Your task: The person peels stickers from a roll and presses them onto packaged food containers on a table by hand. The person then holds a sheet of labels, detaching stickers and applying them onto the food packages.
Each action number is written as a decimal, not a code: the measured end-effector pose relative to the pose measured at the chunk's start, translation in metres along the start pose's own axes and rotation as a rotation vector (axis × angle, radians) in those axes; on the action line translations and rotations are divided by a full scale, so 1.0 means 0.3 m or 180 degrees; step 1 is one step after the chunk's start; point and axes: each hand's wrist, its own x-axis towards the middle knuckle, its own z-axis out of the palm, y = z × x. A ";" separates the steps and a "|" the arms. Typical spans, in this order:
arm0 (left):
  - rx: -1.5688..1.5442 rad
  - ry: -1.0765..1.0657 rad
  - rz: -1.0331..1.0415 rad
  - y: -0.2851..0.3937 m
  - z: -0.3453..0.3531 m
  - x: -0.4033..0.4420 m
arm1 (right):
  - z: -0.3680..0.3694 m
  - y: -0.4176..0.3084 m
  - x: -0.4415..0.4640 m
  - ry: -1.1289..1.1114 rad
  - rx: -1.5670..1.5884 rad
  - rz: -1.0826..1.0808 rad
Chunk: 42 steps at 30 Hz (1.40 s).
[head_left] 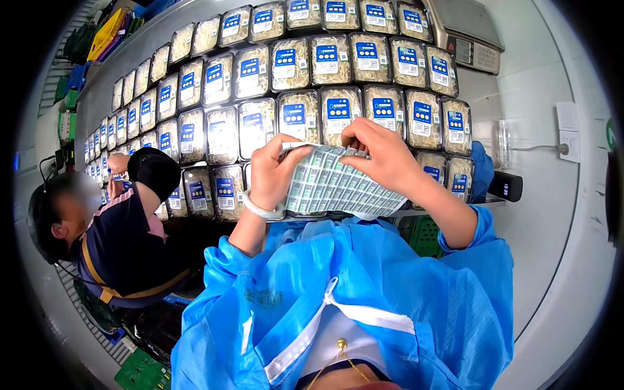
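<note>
A sheet of small green-and-white labels (344, 182) hangs in front of my chest, tilted, above the near edge of the table. My left hand (272, 170) grips its left upper corner between thumb and fingers; a bracelet circles that wrist. My right hand (380, 153) is closed in a pinch at the sheet's upper edge, its thumb on the printed side. Whether a single label is between those fingertips is hidden. Just beyond both hands sit clear-lidded trays of pale sprouts (339, 110), each with a blue-and-white label; several carry a small green sticker too.
Rows of such trays cover the metal table (162, 29). A scale (471, 49) stands at the back right, a clear plastic container (500, 140) and a black digital display (506, 186) at the right. On the left, a co-worker (123, 240) leans over the trays. A green crate (426, 235) is below.
</note>
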 end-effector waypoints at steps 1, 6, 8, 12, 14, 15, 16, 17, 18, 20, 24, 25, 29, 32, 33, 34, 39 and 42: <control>0.0049 0.0002 0.0039 -0.007 -0.014 0.008 | 0.005 -0.013 0.006 -0.0007 -0.0060 0.0035; -0.0410 0.0020 -0.0343 -0.015 -0.053 0.052 | -0.002 0.002 0.040 0.0633 -0.1033 -0.1194; -0.0824 0.0036 -0.0425 -0.005 -0.059 0.068 | -0.043 -0.013 0.077 0.1003 -0.1065 -0.1187; -0.0843 0.0164 -0.0491 0.003 -0.035 0.094 | -0.086 0.029 0.149 -0.0399 -0.1688 -0.0747; -0.0722 0.0183 -0.0550 0.019 -0.027 0.112 | -0.075 0.071 0.197 -0.0594 -0.1680 -0.0941; -0.0697 0.0204 -0.0575 0.015 -0.021 0.126 | -0.076 0.087 0.215 -0.0704 -0.1656 -0.0949; -0.0682 0.0218 -0.0604 0.004 -0.015 0.143 | -0.076 0.111 0.234 -0.0817 -0.1637 -0.0946; -0.0568 0.0206 -0.0649 -0.013 -0.014 0.155 | -0.063 0.155 0.252 -0.0402 -0.1521 -0.1370; -0.0463 0.0183 -0.0691 -0.028 -0.011 0.171 | -0.062 0.184 0.272 -0.0398 -0.1454 -0.1482; -0.0313 0.0203 -0.0767 -0.027 0.002 0.207 | -0.065 0.238 0.303 -0.0383 -0.1330 -0.1685; -0.0555 0.0282 -0.1052 -0.104 0.043 0.274 | -0.082 0.324 0.345 -0.0341 -0.1991 -0.2547; -0.0561 0.0360 -0.1122 -0.135 0.052 0.292 | -0.082 0.353 0.358 -0.0225 -0.1768 -0.2519; -0.0443 0.0523 -0.1397 -0.223 0.052 0.342 | -0.310 0.415 0.523 0.0859 0.1030 0.1175; -0.0581 0.0554 -0.1601 -0.276 0.051 0.354 | -0.577 0.759 0.687 0.1790 0.1397 0.1373; -0.0511 0.0510 -0.1662 -0.296 0.050 0.356 | -0.654 0.864 0.718 0.1859 0.1017 0.1511; -0.0441 0.0466 -0.1726 -0.315 0.049 0.356 | -0.714 0.969 0.744 0.1920 0.0635 0.1647; -0.0747 0.0367 -0.1946 -0.347 0.096 0.387 | -0.852 1.257 0.850 0.2093 0.0774 0.1945; -0.0984 0.0215 -0.1941 -0.389 0.116 0.392 | -0.863 1.342 0.909 0.2196 0.0764 0.2125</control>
